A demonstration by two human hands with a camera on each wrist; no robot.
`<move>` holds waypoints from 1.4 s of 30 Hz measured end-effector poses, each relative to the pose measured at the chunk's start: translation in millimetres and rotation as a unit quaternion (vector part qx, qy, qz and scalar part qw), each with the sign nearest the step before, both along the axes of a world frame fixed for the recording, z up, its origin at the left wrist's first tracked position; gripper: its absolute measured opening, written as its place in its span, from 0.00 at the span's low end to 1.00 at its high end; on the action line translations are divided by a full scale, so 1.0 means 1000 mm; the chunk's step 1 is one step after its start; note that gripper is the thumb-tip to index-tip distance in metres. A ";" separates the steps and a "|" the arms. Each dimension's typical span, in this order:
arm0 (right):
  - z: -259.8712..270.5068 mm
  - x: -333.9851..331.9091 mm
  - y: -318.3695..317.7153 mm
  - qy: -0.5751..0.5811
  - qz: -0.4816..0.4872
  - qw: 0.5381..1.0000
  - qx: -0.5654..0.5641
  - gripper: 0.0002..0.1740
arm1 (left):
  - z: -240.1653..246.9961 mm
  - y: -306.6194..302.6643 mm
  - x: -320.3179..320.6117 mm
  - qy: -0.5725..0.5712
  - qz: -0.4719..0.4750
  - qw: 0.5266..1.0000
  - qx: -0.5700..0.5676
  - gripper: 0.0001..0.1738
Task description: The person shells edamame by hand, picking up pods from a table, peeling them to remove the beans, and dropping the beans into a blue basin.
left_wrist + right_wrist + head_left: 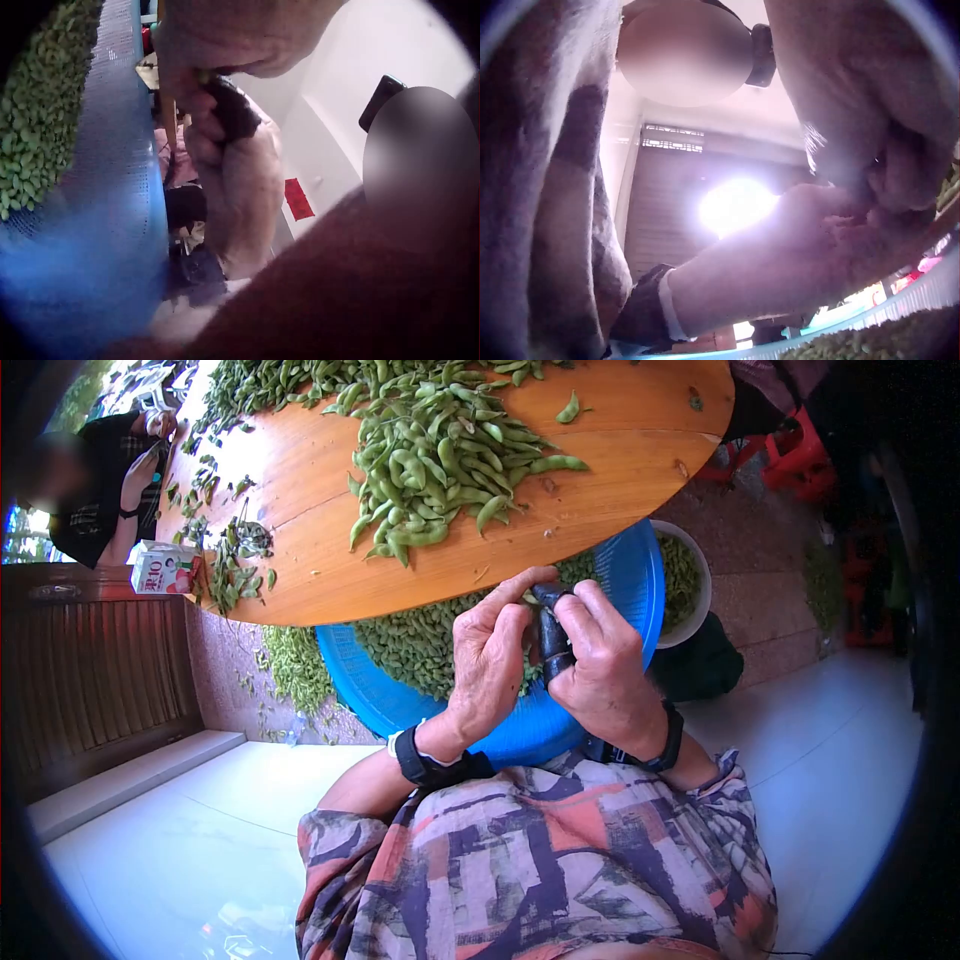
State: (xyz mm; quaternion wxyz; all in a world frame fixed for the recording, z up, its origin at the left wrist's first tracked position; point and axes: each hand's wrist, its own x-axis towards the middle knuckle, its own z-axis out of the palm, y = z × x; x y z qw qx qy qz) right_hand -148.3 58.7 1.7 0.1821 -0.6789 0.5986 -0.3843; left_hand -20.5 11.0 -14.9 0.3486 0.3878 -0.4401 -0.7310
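Note:
Both hands meet over a blue plastic basket [652, 575] at the table's front edge. My left hand [480, 655] pinches a green soybean pod [530, 598] between thumb and forefinger; only a sliver of it shows. From the other side my right hand [612, 665] grips the same pod, with black covers [553, 635] on its digits. The pod also peeks out between the fingers in the left wrist view. Shelled green beans [410, 645] fill the basket beneath the hands. A heap of unshelled soybean pods [430, 470] lies on the wooden table [630, 470] ahead.
A white basin [705, 590] with green contents stands right of the basket. Green pods or husks [295, 665] lie on the floor at left. A drink carton [165, 570] and leaf scraps [240, 545] sit on the table's left, near another person [110, 485]. Red stools [800, 455] stand far right.

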 end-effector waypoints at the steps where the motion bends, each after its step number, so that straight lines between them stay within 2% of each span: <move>1: 0.000 0.000 -0.002 0.003 -0.012 1.000 -0.016 0.22 | -0.002 0.000 -0.002 0.016 0.014 1.000 0.019 0.21; 2: -0.001 0.001 -0.003 0.006 -0.025 0.999 -0.033 0.22 | -0.006 0.000 -0.003 0.016 0.013 1.000 0.019 0.21; 4: -0.007 -0.002 -0.003 0.013 -0.035 0.998 -0.041 0.23 | -0.015 -0.001 -0.006 0.169 0.010 0.980 0.101 0.22; 9: -0.005 -0.005 -0.001 0.009 -0.042 0.997 -0.070 0.24 | -0.006 0.003 -0.019 0.196 0.052 0.965 0.167 0.17; 11: -0.005 -0.007 -0.002 -0.018 -0.019 0.999 -0.036 0.24 | -0.002 0.002 -0.019 0.199 0.059 0.961 0.183 0.14; 12: -0.010 -0.010 -0.005 -0.035 -0.019 0.999 -0.037 0.18 | -0.001 0.002 -0.018 0.192 0.054 0.961 0.190 0.12; 13: -0.009 -0.015 -0.006 -0.035 -0.019 0.998 -0.038 0.18 | 0.000 0.001 -0.016 0.184 0.049 0.961 0.198 0.10; 14: -0.008 -0.021 -0.007 -0.110 -0.020 0.993 0.041 0.15 | -0.004 0.000 -0.009 0.184 0.049 0.962 0.197 0.10; 15: -0.006 -0.026 -0.007 -0.183 -0.021 0.976 0.119 0.12 | -0.009 -0.003 0.000 0.142 -0.012 0.976 0.163 0.11; 16: -0.006 -0.030 -0.007 -0.340 -0.020 0.920 0.195 0.05 | -0.012 -0.005 0.006 0.100 -0.073 0.984 0.127 0.12; 17: -0.007 -0.034 -0.006 -0.341 -0.021 0.920 0.195 0.05 | -0.013 -0.006 0.010 0.099 -0.074 0.984 0.127 0.12; 19: -0.009 -0.042 -0.006 -0.525 0.042 0.813 0.247 0.06 | -0.003 -0.011 0.010 0.046 -0.102 0.984 0.139 0.16; 21: -0.005 -0.042 -0.007 -0.541 0.044 0.803 0.245 0.09 | -0.001 -0.014 0.010 0.056 -0.108 0.982 0.142 0.16; 23: 0.005 -0.038 -0.007 -0.452 0.005 0.856 0.251 0.06 | -0.004 -0.016 0.010 0.094 -0.143 0.976 0.137 0.18; 24: 0.003 -0.034 -0.006 -0.310 -0.009 0.939 0.149 0.06 | -0.001 -0.014 0.005 0.081 -0.111 0.980 0.146 0.16; 25: 0.001 -0.029 -0.006 -0.156 -0.022 0.987 0.041 0.06 | -0.003 -0.013 0.004 0.080 -0.111 0.980 0.145 0.16; 28: 0.002 -0.026 -0.006 -0.164 -0.031 0.986 0.010 0.08 | -0.006 -0.015 0.004 0.080 -0.115 0.986 0.091 0.10; 31: -0.005 -0.040 -0.004 -0.185 -0.026 0.982 0.018 0.05 | -0.011 -0.020 0.002 0.039 -0.126 0.987 0.089 0.12; 32: -0.003 -0.046 0.001 -0.236 -0.051 0.966 0.088 0.03 | -0.011 -0.019 0.006 -0.009 -0.185 0.983 0.009 0.15; 33: -0.001 -0.053 0.006 -0.285 -0.076 0.942 0.159 0.02 | -0.001 -0.018 0.007 -0.079 -0.200 0.976 -0.017 0.18; 34: 0.006 -0.061 0.009 -0.309 -0.089 0.939 0.122 0.04 | 0.010 -0.022 0.009 -0.133 -0.220 0.961 -0.105 0.17; 35: 0.008 -0.080 0.015 -0.245 -0.100 0.960 0.086 0.05 | 0.016 -0.027 0.013 -0.186 -0.237 0.934 -0.192 0.16; 36: 0.015 -0.087 0.015 -0.217 -0.209 0.950 0.085 0.05 | 0.016 -0.029 0.015 -0.234 -0.167 0.919 -0.269 0.15; 37: 0.017 -0.103 0.017 -0.028 -0.246 0.968 0.039 0.07 | 0.016 -0.032 0.017 -0.279 -0.094 0.893 -0.342 0.15; 38: 0.013 -0.117 0.018 0.023 -0.272 0.961 0.031 0.09 | 0.018 -0.044 0.017 -0.295 -0.021 0.828 -0.476 0.14; 39: 0.010 -0.125 0.019 0.074 -0.298 0.951 0.023 0.11 | 0.024 -0.054 0.015 -0.333 0.006 0.801 -0.498 0.12; 41: 0.018 -0.120 0.019 0.070 -0.313 0.946 0.038 0.13 | 0.026 -0.069 0.011 -0.365 0.034 0.758 -0.540 0.10; 42: 0.021 -0.116 0.018 0.064 -0.326 0.942 0.054 0.15 | 0.021 -0.072 0.009 -0.364 0.034 0.757 -0.541 0.10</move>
